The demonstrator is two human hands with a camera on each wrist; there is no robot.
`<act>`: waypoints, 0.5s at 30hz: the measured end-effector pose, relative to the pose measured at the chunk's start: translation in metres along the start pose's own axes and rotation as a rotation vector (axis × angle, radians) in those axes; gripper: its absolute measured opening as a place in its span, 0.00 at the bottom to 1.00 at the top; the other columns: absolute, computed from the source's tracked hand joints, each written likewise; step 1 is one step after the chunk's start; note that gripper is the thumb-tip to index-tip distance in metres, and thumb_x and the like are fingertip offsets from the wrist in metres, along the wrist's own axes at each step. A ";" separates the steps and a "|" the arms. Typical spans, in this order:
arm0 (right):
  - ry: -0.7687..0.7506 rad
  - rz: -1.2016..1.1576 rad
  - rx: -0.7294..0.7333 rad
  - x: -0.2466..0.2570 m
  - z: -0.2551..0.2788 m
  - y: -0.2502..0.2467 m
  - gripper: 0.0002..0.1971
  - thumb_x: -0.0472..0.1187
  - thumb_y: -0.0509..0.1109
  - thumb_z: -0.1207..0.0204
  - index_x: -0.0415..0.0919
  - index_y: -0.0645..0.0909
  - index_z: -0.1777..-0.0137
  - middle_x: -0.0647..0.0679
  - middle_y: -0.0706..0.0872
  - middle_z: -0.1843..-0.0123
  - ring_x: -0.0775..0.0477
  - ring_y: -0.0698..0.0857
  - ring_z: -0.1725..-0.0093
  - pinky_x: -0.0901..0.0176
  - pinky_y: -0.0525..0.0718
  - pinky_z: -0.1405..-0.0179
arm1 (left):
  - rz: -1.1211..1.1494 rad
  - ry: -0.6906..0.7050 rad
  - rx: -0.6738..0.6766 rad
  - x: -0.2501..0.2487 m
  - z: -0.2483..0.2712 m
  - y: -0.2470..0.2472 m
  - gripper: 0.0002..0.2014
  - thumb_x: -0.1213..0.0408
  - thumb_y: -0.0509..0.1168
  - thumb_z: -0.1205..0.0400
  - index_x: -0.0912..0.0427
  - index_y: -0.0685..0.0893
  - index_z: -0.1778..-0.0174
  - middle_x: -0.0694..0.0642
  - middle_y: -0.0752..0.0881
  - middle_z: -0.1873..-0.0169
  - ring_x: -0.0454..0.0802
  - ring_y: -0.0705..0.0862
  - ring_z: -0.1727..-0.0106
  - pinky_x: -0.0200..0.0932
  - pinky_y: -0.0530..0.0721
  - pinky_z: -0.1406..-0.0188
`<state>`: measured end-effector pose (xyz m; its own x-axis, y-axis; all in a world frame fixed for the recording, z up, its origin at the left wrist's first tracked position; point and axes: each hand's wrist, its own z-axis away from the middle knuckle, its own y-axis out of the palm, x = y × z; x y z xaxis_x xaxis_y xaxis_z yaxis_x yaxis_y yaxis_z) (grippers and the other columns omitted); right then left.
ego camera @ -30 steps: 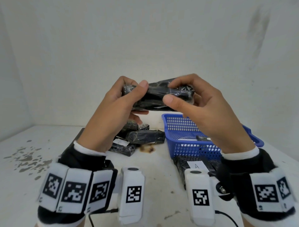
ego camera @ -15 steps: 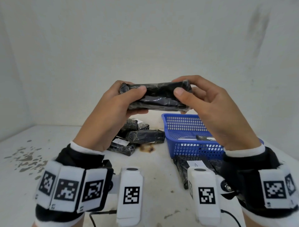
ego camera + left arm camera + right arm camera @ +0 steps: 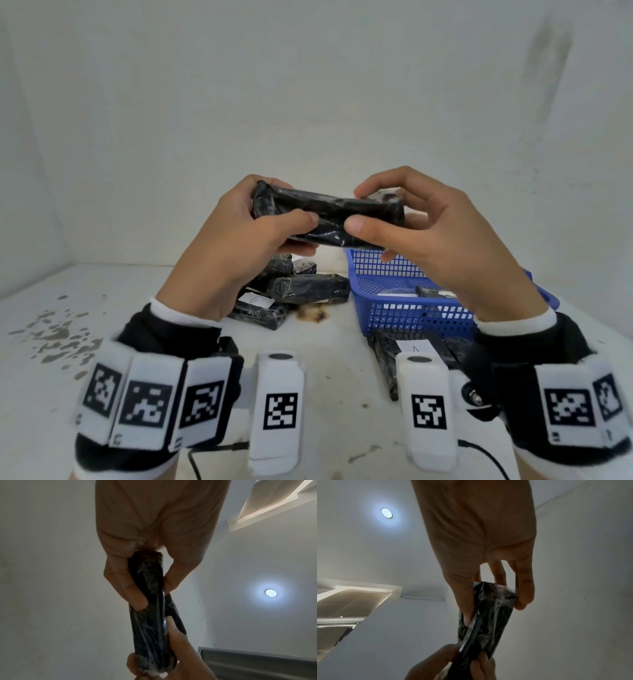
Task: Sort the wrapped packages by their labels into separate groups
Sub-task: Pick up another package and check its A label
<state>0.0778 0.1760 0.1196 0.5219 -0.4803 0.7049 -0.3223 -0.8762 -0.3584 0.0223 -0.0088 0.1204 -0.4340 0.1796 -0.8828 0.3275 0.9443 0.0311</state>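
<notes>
Both hands hold one long black package wrapped in clear shiny film (image 3: 325, 219) up in the air, above the white table (image 3: 102, 342). The left hand (image 3: 236, 250) clamps the left end between the thumb in front and the fingers curled behind; the right hand (image 3: 442, 240) pinches the right end in the same way, thumb on the near face and index finger on the top edge. In the head view no label shows on the package; the far face is hidden, so its letter cannot be read. The wrist views show only dark film with white creases, against the ceiling.

Below and beyond the left hand lies a pile of black wrapped packages (image 3: 301, 287), partly covered by that hand. One of them carries a white paper label (image 3: 257, 300), but the mark on it is too small to read. Below the right hand stands a blue plastic mesh basket (image 3: 404, 308); something dark lies inside, mostly hidden by the wrist and the mesh. Near the right wrist, in front of the basket, another black wrapped package (image 3: 387, 359) lies on the table with a white label (image 3: 415, 347); the wrist devices cover most of it, and its letter is cut off.
</notes>
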 end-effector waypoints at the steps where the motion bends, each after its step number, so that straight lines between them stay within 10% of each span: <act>1: -0.008 0.009 -0.010 0.000 0.000 0.000 0.10 0.48 0.82 0.32 0.56 0.87 0.52 0.43 0.90 0.51 0.34 0.90 0.59 0.51 0.90 0.62 | 0.000 -0.002 0.013 0.000 0.000 0.000 0.12 0.74 0.72 0.24 0.66 0.79 0.46 0.61 0.89 0.55 0.58 0.92 0.58 0.46 0.91 0.54; 7: -0.052 0.026 -0.051 0.003 0.001 0.004 0.16 0.61 0.79 0.38 0.54 0.87 0.55 0.43 0.89 0.59 0.28 0.85 0.63 0.37 0.85 0.67 | -0.050 -0.005 0.040 -0.003 0.004 0.001 0.26 0.56 0.75 0.34 0.66 0.81 0.44 0.59 0.90 0.59 0.54 0.89 0.64 0.42 0.87 0.64; 15: 0.016 0.018 -0.032 0.007 0.002 0.004 0.15 0.60 0.76 0.33 0.53 0.85 0.51 0.49 0.87 0.51 0.51 0.86 0.72 0.57 0.82 0.74 | -0.065 -0.023 -0.008 -0.004 0.003 0.002 0.23 0.44 0.74 0.32 0.59 0.80 0.53 0.55 0.85 0.66 0.50 0.78 0.72 0.42 0.74 0.76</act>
<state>0.0813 0.1696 0.1219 0.5035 -0.4949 0.7082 -0.3568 -0.8657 -0.3512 0.0272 -0.0083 0.1224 -0.4351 0.1116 -0.8934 0.2926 0.9559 -0.0231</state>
